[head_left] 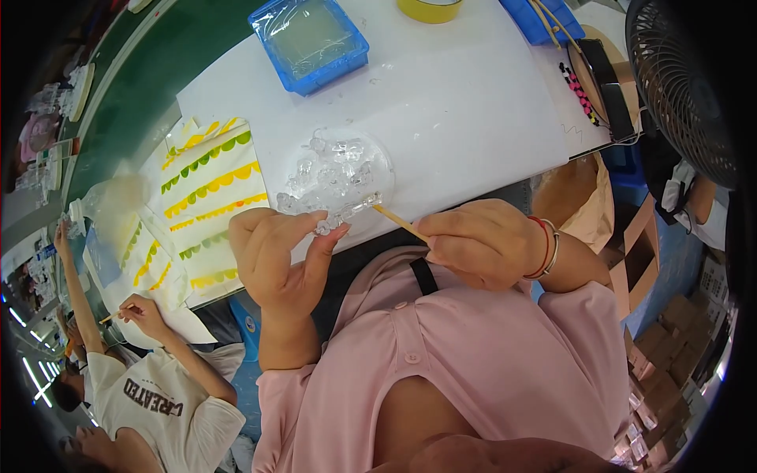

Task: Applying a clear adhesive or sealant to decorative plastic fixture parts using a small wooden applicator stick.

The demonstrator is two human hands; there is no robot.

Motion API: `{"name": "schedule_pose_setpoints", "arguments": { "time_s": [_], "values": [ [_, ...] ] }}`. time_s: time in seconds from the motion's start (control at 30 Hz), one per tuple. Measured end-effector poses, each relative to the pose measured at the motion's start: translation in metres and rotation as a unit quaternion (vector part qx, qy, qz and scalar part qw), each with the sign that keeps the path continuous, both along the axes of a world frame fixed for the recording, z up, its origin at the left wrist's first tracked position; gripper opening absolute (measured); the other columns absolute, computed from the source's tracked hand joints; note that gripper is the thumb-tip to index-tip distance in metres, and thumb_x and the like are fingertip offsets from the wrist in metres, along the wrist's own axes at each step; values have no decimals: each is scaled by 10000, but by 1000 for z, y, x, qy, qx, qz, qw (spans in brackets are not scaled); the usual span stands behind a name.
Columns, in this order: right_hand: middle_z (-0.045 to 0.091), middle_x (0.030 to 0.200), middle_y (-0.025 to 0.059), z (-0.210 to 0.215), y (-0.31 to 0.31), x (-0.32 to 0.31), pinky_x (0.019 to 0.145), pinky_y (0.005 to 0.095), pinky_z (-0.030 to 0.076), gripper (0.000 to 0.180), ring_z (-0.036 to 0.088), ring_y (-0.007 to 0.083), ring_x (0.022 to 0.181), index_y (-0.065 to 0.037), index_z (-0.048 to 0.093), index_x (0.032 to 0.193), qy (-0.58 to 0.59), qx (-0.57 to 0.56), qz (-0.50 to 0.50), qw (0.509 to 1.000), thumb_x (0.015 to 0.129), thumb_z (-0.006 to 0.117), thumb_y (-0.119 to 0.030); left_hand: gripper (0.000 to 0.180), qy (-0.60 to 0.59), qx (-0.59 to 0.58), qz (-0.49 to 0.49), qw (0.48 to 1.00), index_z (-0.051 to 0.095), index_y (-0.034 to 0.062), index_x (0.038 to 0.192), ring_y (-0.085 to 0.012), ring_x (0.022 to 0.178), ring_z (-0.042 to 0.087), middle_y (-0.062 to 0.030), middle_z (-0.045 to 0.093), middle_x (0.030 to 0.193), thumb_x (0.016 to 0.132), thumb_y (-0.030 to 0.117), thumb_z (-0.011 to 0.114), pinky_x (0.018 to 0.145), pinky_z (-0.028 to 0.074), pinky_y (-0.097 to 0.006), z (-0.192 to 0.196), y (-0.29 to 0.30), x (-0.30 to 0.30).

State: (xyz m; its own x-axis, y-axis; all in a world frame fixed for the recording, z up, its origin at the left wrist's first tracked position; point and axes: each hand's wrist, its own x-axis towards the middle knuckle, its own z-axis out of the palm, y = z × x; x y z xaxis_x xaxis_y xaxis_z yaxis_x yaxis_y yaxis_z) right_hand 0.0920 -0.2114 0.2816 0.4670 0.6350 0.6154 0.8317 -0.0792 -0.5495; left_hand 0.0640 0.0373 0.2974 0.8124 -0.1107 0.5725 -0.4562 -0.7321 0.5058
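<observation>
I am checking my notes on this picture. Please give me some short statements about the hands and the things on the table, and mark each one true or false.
1. The left hand pinches a small clear plastic piece. True.
2. The right hand holds a thin wooden stick. True.
3. The blue tray is stacked full of red blocks. False: a clear film lines it.
4. The clear pieces lie piled on white paper. True.
5. The right wrist is bare. False: it wears bracelets.
</observation>
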Motion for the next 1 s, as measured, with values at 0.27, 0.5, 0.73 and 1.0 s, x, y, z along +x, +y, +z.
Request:
{"name": "schedule_pose_setpoints", "arguments": {
  "time_s": [0.27,0.5,0.73,1.0],
  "values": [
    [651,925,237,3,-19,15,582,306,545,146,657,274,647,19,558,950,40,-5,-57,998,817,618,30,311,3,0,29,1000,682,74,854,-220,728,492,-20,571,703,593,79,851,684,406,-317,1,-7,-1],
    [652,929,237,46,-23,64,676,333,568,93,676,257,734,43,516,1007,69,108,-123,984,924,473,37,308,-20,2,65,998,682,79,859,-235,708,494,-30,580,704,599,64,847,649,411,-325,4,-6,9],
    [669,910,168,41,19,119,672,253,561,90,681,177,709,29,544,950,86,104,-157,978,952,526,-59,293,-16,-1,97,995,676,68,884,-249,755,528,-39,606,740,637,60,833,688,431,-330,0,-3,15],
    [648,790,83,21,41,145,611,227,532,83,668,145,674,31,585,941,-19,-65,-180,981,914,578,-48,363,0,-63,97,993,658,42,952,-284,840,561,-99,632,956,651,117,846,776,452,-344,-5,11,5]
  ]
}}
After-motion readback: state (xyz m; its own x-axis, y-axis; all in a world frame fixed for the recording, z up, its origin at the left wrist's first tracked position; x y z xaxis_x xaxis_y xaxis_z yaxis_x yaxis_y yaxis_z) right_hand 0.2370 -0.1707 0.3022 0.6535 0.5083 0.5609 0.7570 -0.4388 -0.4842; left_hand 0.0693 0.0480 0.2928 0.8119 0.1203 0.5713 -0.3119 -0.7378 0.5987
